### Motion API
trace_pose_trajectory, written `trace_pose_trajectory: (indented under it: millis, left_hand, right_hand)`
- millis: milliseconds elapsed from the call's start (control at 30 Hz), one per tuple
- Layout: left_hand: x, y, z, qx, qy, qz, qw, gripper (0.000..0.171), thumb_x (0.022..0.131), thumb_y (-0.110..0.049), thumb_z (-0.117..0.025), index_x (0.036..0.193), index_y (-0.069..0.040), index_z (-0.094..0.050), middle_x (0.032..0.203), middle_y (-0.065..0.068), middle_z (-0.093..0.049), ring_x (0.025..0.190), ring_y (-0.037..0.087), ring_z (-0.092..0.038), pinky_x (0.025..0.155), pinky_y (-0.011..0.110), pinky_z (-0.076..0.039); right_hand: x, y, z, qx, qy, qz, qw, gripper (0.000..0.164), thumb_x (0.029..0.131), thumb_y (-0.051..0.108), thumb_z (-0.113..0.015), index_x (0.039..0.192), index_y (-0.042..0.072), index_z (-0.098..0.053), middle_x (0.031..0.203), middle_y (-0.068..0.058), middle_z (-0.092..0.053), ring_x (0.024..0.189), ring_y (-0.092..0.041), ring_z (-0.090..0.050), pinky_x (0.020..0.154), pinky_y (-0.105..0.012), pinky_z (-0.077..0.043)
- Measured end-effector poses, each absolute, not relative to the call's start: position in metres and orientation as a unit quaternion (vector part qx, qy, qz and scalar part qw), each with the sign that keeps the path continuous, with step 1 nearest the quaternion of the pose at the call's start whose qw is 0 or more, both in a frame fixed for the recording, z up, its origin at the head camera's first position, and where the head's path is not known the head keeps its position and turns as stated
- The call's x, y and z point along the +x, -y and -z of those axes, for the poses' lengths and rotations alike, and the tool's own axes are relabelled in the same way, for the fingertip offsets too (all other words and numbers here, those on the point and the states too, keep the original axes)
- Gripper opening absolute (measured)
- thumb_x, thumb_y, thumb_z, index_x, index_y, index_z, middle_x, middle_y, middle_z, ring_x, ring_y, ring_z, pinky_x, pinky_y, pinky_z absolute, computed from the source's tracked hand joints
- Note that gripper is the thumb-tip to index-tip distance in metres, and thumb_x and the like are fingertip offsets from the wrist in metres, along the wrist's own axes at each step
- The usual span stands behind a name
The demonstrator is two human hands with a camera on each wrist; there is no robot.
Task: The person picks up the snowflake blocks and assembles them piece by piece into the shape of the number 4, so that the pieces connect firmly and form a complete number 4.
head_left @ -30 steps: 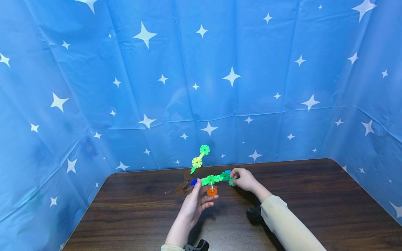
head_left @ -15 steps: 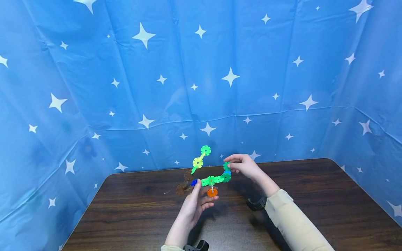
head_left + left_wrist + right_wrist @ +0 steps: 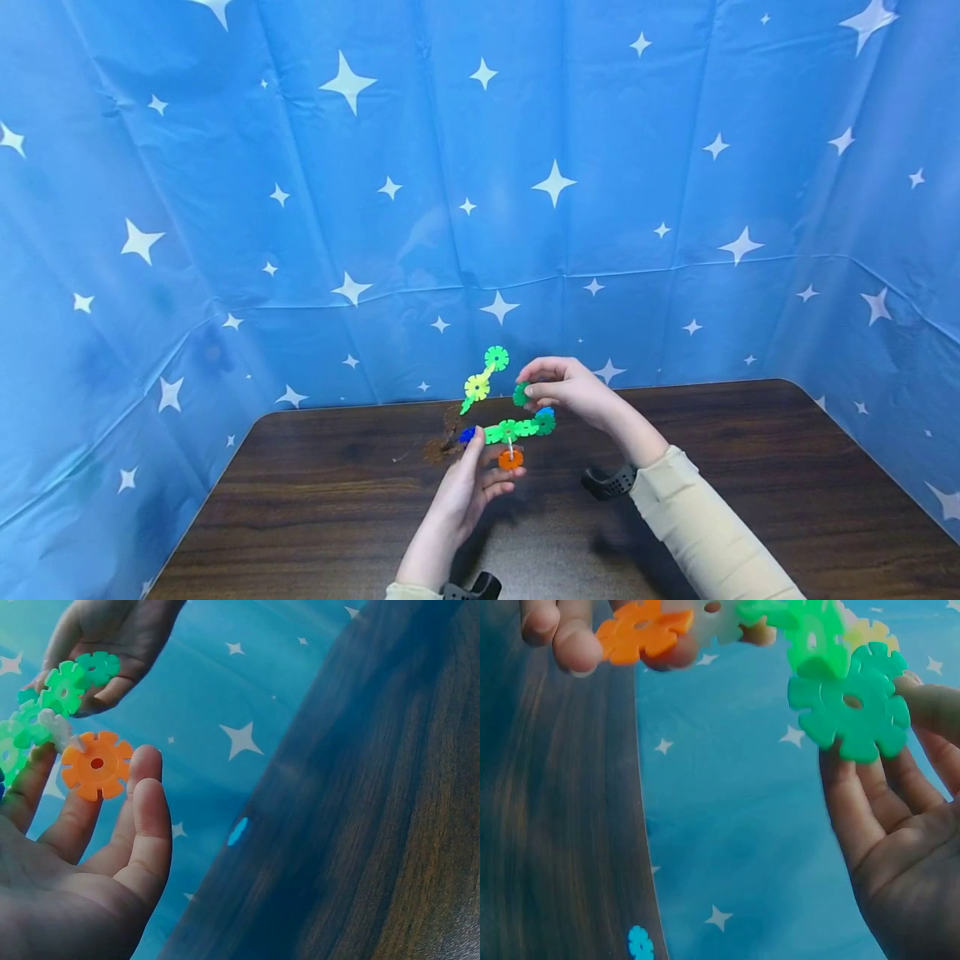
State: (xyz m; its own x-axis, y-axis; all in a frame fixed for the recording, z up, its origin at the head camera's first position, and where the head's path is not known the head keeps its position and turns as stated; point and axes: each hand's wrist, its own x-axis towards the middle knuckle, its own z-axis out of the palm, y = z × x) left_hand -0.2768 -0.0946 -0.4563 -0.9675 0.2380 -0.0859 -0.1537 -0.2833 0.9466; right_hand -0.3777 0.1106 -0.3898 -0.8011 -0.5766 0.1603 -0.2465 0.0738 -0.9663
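Observation:
In the head view my left hand (image 3: 463, 490) grips a chain of notched plastic snowflake discs (image 3: 508, 430), mostly green, with a dark blue disc (image 3: 467, 435) by the thumb. An orange disc (image 3: 97, 765) hangs on a white one below the chain, near the left fingers. My right hand (image 3: 573, 390) pinches a loose-looking dark green disc (image 3: 521, 394) just above the chain. A dark green disc (image 3: 850, 712) forms the chain's right end, below the right palm. Behind the left thumb rises a branch with a yellow disc (image 3: 477, 387) and a green disc (image 3: 496, 358) on top.
A light blue disc (image 3: 640, 943) lies by the back edge of the dark wood table (image 3: 300, 517). Brown discs (image 3: 441, 450), hard to make out against the wood, show left of the chain. A blue starry curtain (image 3: 420, 208) hangs behind the table.
My right hand has moved up and to the left, carrying the dark green disc from beside the chain's right end to above its middle. The left hand and chain have barely moved.

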Motion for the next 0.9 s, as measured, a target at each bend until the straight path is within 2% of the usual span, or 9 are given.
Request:
trace_pose_trajectory:
  millis: [100,267,567,900]
  left_hand:
    - [-0.277,0.094,0.456,0.038,-0.587,-0.799,0.124,0.096,0.093,-0.067,-0.043,0.149,0.007,-0.019,0.147,0.029,-0.034,0.103,0.027,-0.065,0.081,0.029,-0.053]
    - [-0.276,0.094,0.456,0.04,-0.585,-0.8,0.127,0.095,0.094,-0.066,-0.042,0.149,0.008,-0.02,0.147,0.029,-0.034,0.102,0.026,-0.066,0.08,0.029,-0.053]
    - [-0.278,0.095,0.457,0.04,-0.578,-0.806,0.125,0.084,0.099,-0.059,-0.037,0.149,0.007,-0.02,0.146,0.03,-0.036,0.101,0.026,-0.066,0.079,0.029,-0.053]
    - [-0.278,0.095,0.457,0.045,-0.574,-0.806,0.135,0.09,0.096,-0.063,-0.04,0.15,0.005,-0.016,0.148,0.031,-0.031,0.102,0.028,-0.065,0.081,0.029,-0.053]
  right_hand:
    - [-0.376,-0.108,0.388,-0.303,-0.722,0.607,0.135,0.024,0.094,0.009,-0.062,0.114,-0.004,-0.061,0.096,-0.011,-0.068,0.087,-0.031,-0.066,0.083,-0.056,-0.05]
    - [-0.376,-0.103,0.388,-0.315,-0.722,0.6,0.139,0.02,0.094,0.008,-0.063,0.112,-0.002,-0.063,0.096,-0.009,-0.068,0.085,-0.025,-0.064,0.078,-0.046,-0.053]
    - [-0.375,-0.095,0.389,-0.334,-0.705,0.602,0.17,0.028,0.094,0.005,-0.061,0.116,-0.012,-0.056,0.094,-0.007,-0.067,0.081,-0.022,-0.06,0.075,-0.039,-0.053]
    - [-0.375,-0.093,0.391,-0.361,-0.698,0.588,0.194,0.017,0.096,0.006,-0.059,0.11,-0.005,-0.061,0.095,-0.007,-0.066,0.081,-0.021,-0.057,0.074,-0.035,-0.05]
